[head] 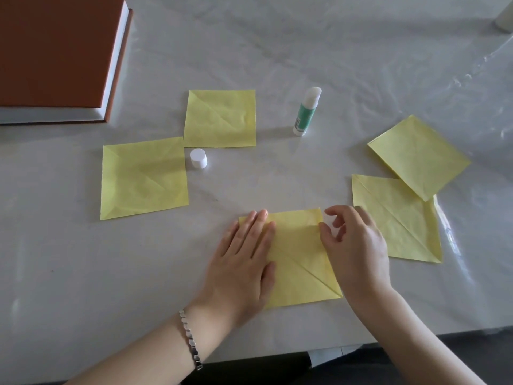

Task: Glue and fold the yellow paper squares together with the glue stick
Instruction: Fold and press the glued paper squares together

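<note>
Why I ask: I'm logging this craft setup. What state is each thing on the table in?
Glue stick: upright, uncapped.
Cap: off, standing apart from it.
Near square: flat, diagonally creased, partly under the left hand.
Left hand: flat, pressing the near square.
Right hand: fingers loosely curled at its right edge; pinch unclear.
Two left squares: flat, creased.
Two right squares: flat, one overlapping the other.
Book: closed.
</note>
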A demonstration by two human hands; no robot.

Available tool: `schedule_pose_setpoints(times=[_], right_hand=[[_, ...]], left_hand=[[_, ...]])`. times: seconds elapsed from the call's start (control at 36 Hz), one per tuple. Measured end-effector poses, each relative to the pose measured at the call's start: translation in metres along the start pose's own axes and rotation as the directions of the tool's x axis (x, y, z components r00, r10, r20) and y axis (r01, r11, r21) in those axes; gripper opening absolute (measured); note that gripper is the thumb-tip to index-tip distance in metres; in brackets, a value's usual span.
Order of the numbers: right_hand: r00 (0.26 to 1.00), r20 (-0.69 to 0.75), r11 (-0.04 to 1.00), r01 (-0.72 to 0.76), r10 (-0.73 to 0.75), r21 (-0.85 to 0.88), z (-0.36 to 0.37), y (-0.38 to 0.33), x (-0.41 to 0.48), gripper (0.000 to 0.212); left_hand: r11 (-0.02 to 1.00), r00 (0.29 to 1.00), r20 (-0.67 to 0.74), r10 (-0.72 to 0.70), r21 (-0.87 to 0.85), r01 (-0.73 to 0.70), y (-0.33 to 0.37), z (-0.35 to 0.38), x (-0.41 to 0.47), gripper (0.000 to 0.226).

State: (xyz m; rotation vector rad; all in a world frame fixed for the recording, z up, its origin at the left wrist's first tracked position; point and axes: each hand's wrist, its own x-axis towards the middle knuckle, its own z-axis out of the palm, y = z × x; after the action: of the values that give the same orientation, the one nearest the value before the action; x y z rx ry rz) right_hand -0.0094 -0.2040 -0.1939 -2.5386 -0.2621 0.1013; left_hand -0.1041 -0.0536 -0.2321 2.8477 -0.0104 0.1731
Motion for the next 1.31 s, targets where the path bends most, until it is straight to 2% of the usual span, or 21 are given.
schedule_pose_setpoints(times=[0.08,0.17,0.25,0.33,0.5,0.58,0.81,1.03,1.19,1.31], right_hand=[[0.957,-0.074,0.960,0.277,-0.279,-0.042,0.012,0.000,-0.009,0.018],[0.885,0.072,0.886,0.462,-0.459,-0.029,0.030,-0.003,-0.022,0.034],[0.829,0.202,0.828,0.549,-0.522,-0.111,0.042,-0.005,-0.030,0.044],[0.847,0.248,0.834,0.519,-0.471,-0.186,0.041,-0.005,-0.029,0.049],[0.897,0.248,0.851,0.430,-0.365,-0.301,0.032,0.006,-0.021,0.056],[0.909,0.227,0.851,0.409,-0.349,-0.331,0.027,0.016,-0.017,0.053],[0.892,0.266,0.802,0.448,-0.366,-0.396,0.016,0.028,-0.012,0.058],[0.880,0.282,0.783,0.471,-0.383,-0.406,0.011,0.037,-0.013,0.058],[0.878,0.266,0.780,0.476,-0.397,-0.407,0.010,0.039,-0.016,0.055],[0.880,0.258,0.785,0.474,-0.399,-0.399,0.011,0.039,-0.016,0.054]], left_hand=[[1.000,1.000,-0.007,-0.007,0.001,0.007,0.000,0.000,0.001,0.054],[1.000,0.999,-0.021,-0.028,0.013,0.028,0.001,0.001,0.002,0.055],[0.998,0.998,-0.008,-0.065,0.026,0.065,0.002,-0.003,0.002,0.061],[0.997,0.998,0.006,-0.056,0.048,0.056,0.001,-0.004,0.001,0.061],[0.995,0.998,0.024,-0.059,0.083,0.057,0.001,-0.002,-0.001,0.060],[0.994,0.998,0.032,-0.061,0.091,0.058,0.001,-0.002,-0.001,0.061],[0.988,0.999,0.032,-0.041,0.147,0.036,0.004,-0.001,0.001,0.063],[0.998,0.999,0.032,-0.004,0.068,0.001,0.023,0.009,0.034,0.061],[0.997,0.998,0.059,0.011,0.076,-0.016,0.027,0.014,0.054,0.059],[0.992,0.994,0.055,0.096,0.080,-0.100,0.025,0.013,0.048,0.057]])
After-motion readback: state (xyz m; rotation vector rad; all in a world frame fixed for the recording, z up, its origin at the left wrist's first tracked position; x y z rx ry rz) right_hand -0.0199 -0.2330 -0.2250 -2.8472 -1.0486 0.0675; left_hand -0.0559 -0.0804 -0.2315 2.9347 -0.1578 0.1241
